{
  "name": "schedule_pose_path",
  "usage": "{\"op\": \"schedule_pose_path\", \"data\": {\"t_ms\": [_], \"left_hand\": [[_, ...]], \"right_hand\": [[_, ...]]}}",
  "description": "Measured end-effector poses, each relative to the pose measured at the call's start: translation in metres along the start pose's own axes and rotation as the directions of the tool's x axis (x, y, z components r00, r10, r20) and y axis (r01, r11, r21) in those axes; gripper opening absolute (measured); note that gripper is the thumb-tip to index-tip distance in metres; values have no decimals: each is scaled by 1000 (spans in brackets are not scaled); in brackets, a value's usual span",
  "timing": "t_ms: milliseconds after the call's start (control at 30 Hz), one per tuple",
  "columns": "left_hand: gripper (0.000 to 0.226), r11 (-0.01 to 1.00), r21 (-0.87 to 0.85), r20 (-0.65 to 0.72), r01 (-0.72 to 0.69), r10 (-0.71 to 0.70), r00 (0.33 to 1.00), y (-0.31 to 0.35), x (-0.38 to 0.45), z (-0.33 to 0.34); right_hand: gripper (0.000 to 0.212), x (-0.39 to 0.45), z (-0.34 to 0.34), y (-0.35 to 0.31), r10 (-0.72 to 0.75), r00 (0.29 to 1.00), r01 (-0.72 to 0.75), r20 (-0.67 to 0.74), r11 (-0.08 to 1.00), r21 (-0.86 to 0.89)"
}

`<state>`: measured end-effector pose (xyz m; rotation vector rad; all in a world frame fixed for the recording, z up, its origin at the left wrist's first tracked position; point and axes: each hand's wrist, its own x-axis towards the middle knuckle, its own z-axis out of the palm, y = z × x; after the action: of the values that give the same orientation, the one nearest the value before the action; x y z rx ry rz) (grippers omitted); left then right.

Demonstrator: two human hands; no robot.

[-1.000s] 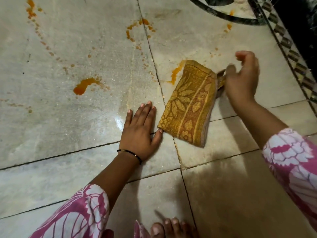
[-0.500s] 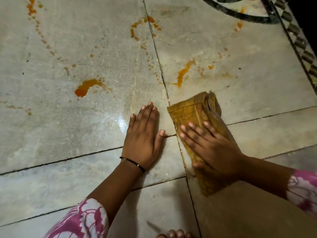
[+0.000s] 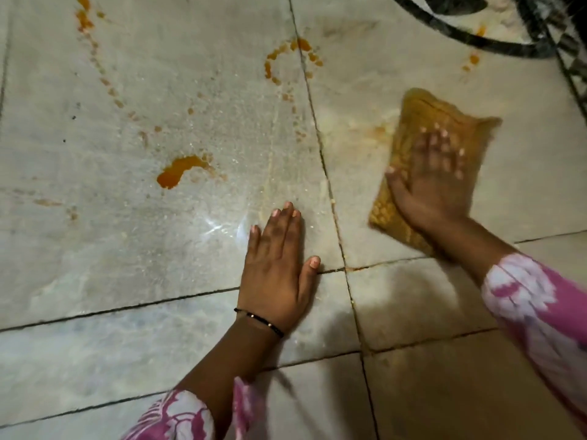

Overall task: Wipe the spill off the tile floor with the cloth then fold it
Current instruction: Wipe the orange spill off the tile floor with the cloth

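A yellow patterned cloth [image 3: 422, 117] lies flat on the pale tile floor [image 3: 127, 249] at the right, blurred by motion. My right hand [image 3: 433, 182] presses flat on it with straight, spread fingers. My left hand [image 3: 276, 265] rests flat on the bare floor near the middle, fingers straight, wearing a thin black bracelet. Orange spill marks the floor: a puddle [image 3: 178, 173] to the left of my left hand, a curved trail of drops [image 3: 286, 58] further up, and a dotted line [image 3: 95, 58] at the upper left. A faint smear [image 3: 374, 133] sits just left of the cloth.
A dark curved inlay [image 3: 470, 42] and a patterned border [image 3: 568, 68] cross the top right corner, with small orange drops [image 3: 473, 60] beside them. Dark grout lines [image 3: 320, 154] run between the tiles. Pink-and-white sleeves [image 3: 533, 306] cover both forearms.
My right hand has pushed the cloth up and to the right across the tile, over the orange streak that lay above it; only a faint smear shows there now. My left hand stayed flat in place.
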<state>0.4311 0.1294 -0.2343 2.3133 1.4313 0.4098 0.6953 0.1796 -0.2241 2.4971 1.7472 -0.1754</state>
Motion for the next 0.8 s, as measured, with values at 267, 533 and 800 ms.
{"op": "schedule_pose_path", "data": {"t_ms": [267, 533, 800], "left_hand": [[73, 997, 81, 51, -2, -2, 999, 4, 0, 2], [67, 994, 107, 70, -5, -3, 998, 4, 0, -1], [66, 987, 157, 56, 20, -29, 998, 5, 2, 5]], "right_hand": [[70, -86, 13, -68, -539, 842, 539, 25, 842, -7], [72, 21, -5, -19, -290, 957, 289, 9, 955, 68], [78, -120, 13, -12, -337, 938, 338, 81, 941, -1]]}}
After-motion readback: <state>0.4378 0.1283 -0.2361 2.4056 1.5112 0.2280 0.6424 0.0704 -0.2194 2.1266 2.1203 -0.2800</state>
